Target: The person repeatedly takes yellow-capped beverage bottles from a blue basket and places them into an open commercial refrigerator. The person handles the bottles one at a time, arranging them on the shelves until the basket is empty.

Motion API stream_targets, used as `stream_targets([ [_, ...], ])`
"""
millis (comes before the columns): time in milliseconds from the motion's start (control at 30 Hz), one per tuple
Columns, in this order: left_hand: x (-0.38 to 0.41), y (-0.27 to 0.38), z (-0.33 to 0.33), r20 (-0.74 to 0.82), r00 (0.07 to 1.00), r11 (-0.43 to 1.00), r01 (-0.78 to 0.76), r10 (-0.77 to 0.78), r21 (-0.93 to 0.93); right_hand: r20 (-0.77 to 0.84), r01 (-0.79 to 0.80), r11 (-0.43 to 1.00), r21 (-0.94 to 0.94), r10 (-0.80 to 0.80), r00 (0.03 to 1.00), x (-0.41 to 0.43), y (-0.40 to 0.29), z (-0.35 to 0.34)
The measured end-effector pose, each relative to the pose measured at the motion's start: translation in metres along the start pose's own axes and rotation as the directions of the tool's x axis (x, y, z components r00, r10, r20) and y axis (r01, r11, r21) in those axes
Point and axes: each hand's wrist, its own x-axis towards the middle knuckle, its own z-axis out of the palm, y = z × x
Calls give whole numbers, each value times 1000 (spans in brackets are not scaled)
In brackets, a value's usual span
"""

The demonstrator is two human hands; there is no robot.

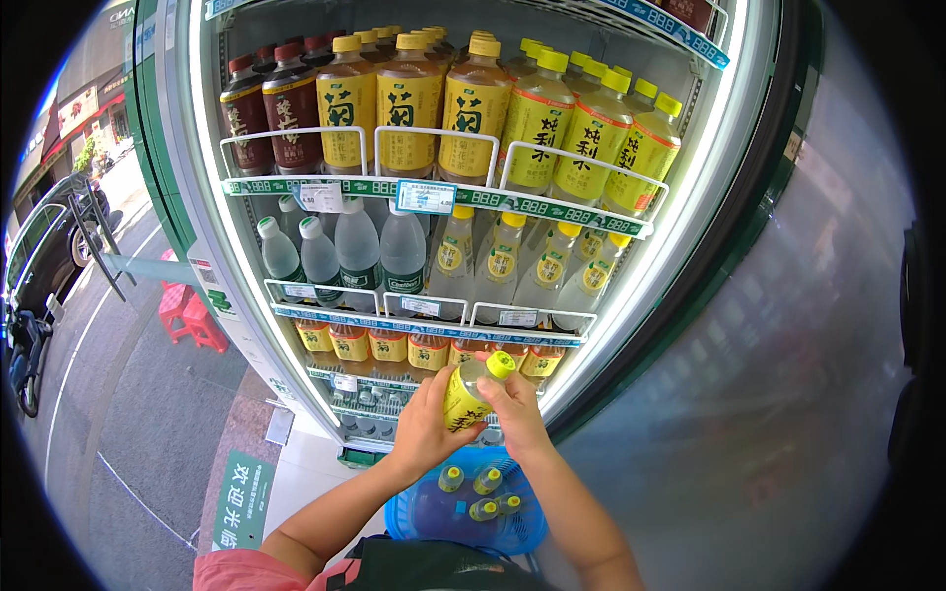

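Observation:
Both hands grip one yellow-labelled drink bottle (465,400) with a yellow-green cap, tilted in front of the lower shelves of a drinks cooler. My left hand (427,425) wraps the label from the left. My right hand (514,410) holds the bottle near its neck, thumb lying just below the cap. Beneath my forearms sits a blue plastic basket (395,517), with several bottles (451,479) with yellow-green caps standing in it. Similar bottles (543,122) stand at the right of the cooler's upper shelf.
Beside them are yellow-labelled chrysanthemum tea bottles (408,111) and dark red bottles (292,118). Clear bottles (403,247) fill the shelf below, behind white wire guards (436,131). The cooler's door (739,354) swings out to the right. Red stools (199,321) stand outside at left.

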Motion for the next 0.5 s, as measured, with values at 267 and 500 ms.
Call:
stream_targets([
  [267,-13,5,7,-98,985,960,-114,143,257,11,-11,999,-38,11,1000,-11,2,-5],
  [500,-14,12,6,-90,980,940,-141,177,310,58,-59,997,48,56,997,-15,-8,-12],
])
